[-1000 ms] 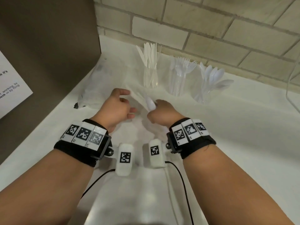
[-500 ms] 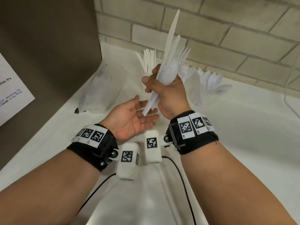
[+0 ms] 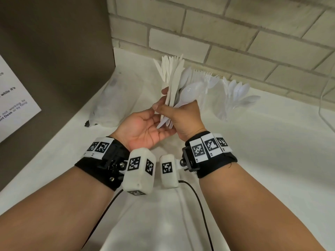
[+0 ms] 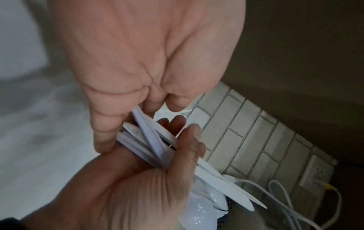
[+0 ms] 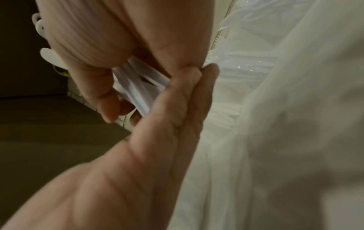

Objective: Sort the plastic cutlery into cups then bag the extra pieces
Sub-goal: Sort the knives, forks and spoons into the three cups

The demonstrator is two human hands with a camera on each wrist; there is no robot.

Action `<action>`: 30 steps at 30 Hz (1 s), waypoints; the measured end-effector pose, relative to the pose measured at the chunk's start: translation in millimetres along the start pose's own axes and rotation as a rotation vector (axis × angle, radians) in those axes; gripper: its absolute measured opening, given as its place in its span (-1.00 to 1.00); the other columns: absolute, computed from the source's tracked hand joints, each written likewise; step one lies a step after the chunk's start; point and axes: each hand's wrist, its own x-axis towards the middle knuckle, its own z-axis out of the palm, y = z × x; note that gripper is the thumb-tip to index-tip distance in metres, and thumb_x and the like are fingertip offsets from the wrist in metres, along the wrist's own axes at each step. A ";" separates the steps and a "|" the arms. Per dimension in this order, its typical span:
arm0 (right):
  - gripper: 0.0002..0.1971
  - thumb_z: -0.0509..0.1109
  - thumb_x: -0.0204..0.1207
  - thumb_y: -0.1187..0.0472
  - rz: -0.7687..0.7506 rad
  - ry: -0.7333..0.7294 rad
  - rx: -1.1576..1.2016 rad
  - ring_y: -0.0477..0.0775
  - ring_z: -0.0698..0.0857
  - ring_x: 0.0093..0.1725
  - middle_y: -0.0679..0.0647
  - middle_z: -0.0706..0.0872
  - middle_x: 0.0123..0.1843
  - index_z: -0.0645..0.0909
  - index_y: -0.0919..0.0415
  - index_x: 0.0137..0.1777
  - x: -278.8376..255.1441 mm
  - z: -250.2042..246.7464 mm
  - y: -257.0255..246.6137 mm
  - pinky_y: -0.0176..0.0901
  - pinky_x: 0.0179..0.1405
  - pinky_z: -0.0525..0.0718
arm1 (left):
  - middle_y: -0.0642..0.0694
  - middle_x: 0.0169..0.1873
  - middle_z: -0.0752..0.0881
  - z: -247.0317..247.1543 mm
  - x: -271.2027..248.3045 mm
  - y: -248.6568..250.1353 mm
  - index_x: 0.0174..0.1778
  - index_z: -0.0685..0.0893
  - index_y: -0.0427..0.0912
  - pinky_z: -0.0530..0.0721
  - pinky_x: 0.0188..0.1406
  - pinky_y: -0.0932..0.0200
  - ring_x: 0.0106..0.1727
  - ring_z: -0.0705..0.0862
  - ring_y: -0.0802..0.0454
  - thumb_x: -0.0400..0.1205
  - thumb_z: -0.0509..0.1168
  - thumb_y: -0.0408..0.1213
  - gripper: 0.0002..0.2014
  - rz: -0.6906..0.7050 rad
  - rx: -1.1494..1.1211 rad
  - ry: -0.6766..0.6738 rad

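Note:
My right hand (image 3: 181, 116) grips a bundle of white plastic cutlery (image 3: 174, 87), knives and spoons, upright above the counter. My left hand (image 3: 143, 127) lies palm up beside it. In the left wrist view its thumb and curled fingers close round the handle ends (image 4: 153, 140). The right wrist view shows the same handles (image 5: 138, 87) crossed between both hands. Behind stand three clear cups: knives (image 3: 163, 67), forks (image 3: 208, 78) and spoons (image 3: 237, 93). A clear plastic bag (image 3: 112, 100) lies at the left.
The white counter (image 3: 262, 151) ends at a brick wall (image 3: 235, 42) behind the cups. A brown panel (image 3: 54, 51) with a paper sign (image 3: 12, 98) closes off the left side. A clear container's edge (image 3: 324, 109) shows at far right.
A second ago both hands were low on the counter gathering pieces. The right hand lifted the bundle upright, then lowered it a little, and the left hand came up round the handle ends.

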 end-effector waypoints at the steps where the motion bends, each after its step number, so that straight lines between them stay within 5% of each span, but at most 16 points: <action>1: -0.75 0.52 0.37 0.49 0.007 0.013 0.006 0.06 0.74 -0.24 0.05 0.70 -0.34 0.63 0.12 -0.15 0.4 -0.1 0.5 -0.09 -0.29 0.71 | -0.32 0.39 0.60 -1.7 0.7 0.1 0.45 0.49 -0.31 0.64 0.25 -0.24 0.36 0.62 -0.24 0.76 -0.04 -0.06 -0.51 -0.023 0.017 -0.008; 5: -0.70 0.52 0.39 0.42 0.074 0.026 0.093 0.10 0.55 -0.49 0.00 0.56 -0.50 0.53 0.07 -0.38 1.3 -4.0 3.5 -0.08 -0.39 0.59 | -0.15 0.30 0.51 -4.9 -0.9 5.0 0.41 0.57 -0.05 0.38 0.50 -0.17 0.36 0.52 -0.16 0.59 0.02 0.33 -0.35 -0.019 0.226 -0.128; 8: -0.68 0.46 0.29 0.48 0.043 -0.023 0.044 0.06 0.44 -0.55 0.10 0.49 -0.55 0.44 0.13 -0.47 0.5 -10.9 9.1 -0.16 -0.46 0.51 | -0.02 -0.12 0.58 -0.9 -7.4 9.4 0.40 0.56 0.07 0.48 0.17 0.01 -0.02 0.65 0.10 0.28 0.40 0.37 -0.21 0.066 0.542 -0.216; 10: -0.79 0.41 0.24 0.46 0.064 -0.095 -0.032 0.07 0.42 -0.52 0.23 0.46 -0.48 0.44 0.28 -0.48 -0.9 -13.2 10.6 -0.22 -0.56 0.44 | 0.02 -0.16 0.61 2.6 -10.5 9.8 0.29 0.58 0.16 0.50 0.02 0.11 -0.13 0.64 0.15 0.16 0.54 0.30 -0.24 0.123 0.711 -0.284; 12: -0.84 0.32 0.20 0.44 0.117 -0.214 -0.186 0.11 0.42 -0.49 0.21 0.43 -0.48 0.45 0.24 -0.50 -4.7 -12.3 11.6 -0.26 -0.61 0.41 | -0.04 -0.01 0.65 11.6 -13.0 9.0 0.22 0.58 0.16 0.67 -0.15 0.13 -0.18 0.68 0.07 0.23 0.62 0.07 -0.36 0.200 0.766 -0.306; 16: -0.77 0.34 0.14 0.51 0.144 -0.370 -0.261 0.15 0.53 -0.52 0.28 0.55 -0.42 0.54 0.33 -0.18 -16.8 -5.9 16.2 -0.27 -0.61 0.53 | -0.23 0.08 0.76 31.6 -13.7 4.9 -0.01 0.75 -0.05 0.78 -0.36 -0.13 -0.11 0.79 -0.21 0.38 0.55 -0.15 -0.72 0.354 0.888 -0.058; 19: -0.75 0.43 0.21 0.58 0.117 -0.399 -0.218 0.11 0.65 -0.49 0.07 0.68 -0.48 0.61 0.32 -0.16 -17.8 -8.0 16.1 -0.16 -0.44 0.71 | -0.32 -0.07 0.81 36.7 -12.7 0.6 -0.19 0.77 -0.20 0.72 -0.41 0.08 -0.20 0.81 -0.15 0.53 0.44 -0.20 -0.87 0.491 0.868 0.063; 23: -0.80 0.53 0.23 0.43 0.205 -0.359 -0.374 0.07 0.66 -0.37 0.08 0.65 -0.35 0.59 0.28 -0.20 -15.8 -11.7 18.5 0.07 -0.23 0.72 | -0.05 -0.41 0.78 39.9 -9.2 4.0 -0.31 0.63 -0.13 0.70 -0.36 0.12 -0.19 0.80 -0.01 0.59 0.37 -0.32 -0.85 0.612 0.616 0.157; 26: -0.79 0.48 0.41 0.42 0.228 -0.311 -0.391 -0.02 0.46 -0.58 0.05 0.50 -0.44 0.46 0.24 -0.24 -17.5 -9.9 19.6 -0.14 -0.57 0.52 | 0.05 -0.40 0.75 39.5 -7.7 7.7 -0.15 0.62 -0.17 0.73 -0.24 0.06 -0.12 0.80 0.01 0.56 0.42 -0.27 -0.89 0.630 0.624 0.095; 28: -0.68 0.38 0.45 0.51 0.281 -0.343 -0.273 -0.08 0.31 -0.69 -0.03 0.38 -0.56 0.35 0.18 -0.33 -19.6 -10.6 18.9 -0.29 -0.64 0.30 | -0.04 -0.26 0.81 35.3 -7.3 9.5 0.07 0.58 -0.23 0.72 -0.19 0.16 -0.04 0.81 0.01 0.45 0.45 -0.17 -0.65 0.548 0.668 0.006; 30: -0.68 0.30 0.46 0.58 0.314 -0.429 -0.193 -0.11 0.26 -0.73 -0.04 0.34 -0.63 0.33 0.22 -0.35 -22.7 -10.2 17.0 -0.36 -0.66 0.25 | -0.19 -0.16 0.83 33.7 -10.0 6.6 -0.01 0.63 -0.22 0.73 -0.11 0.18 0.01 0.81 -0.04 0.40 0.41 -0.11 -0.67 0.457 0.737 -0.078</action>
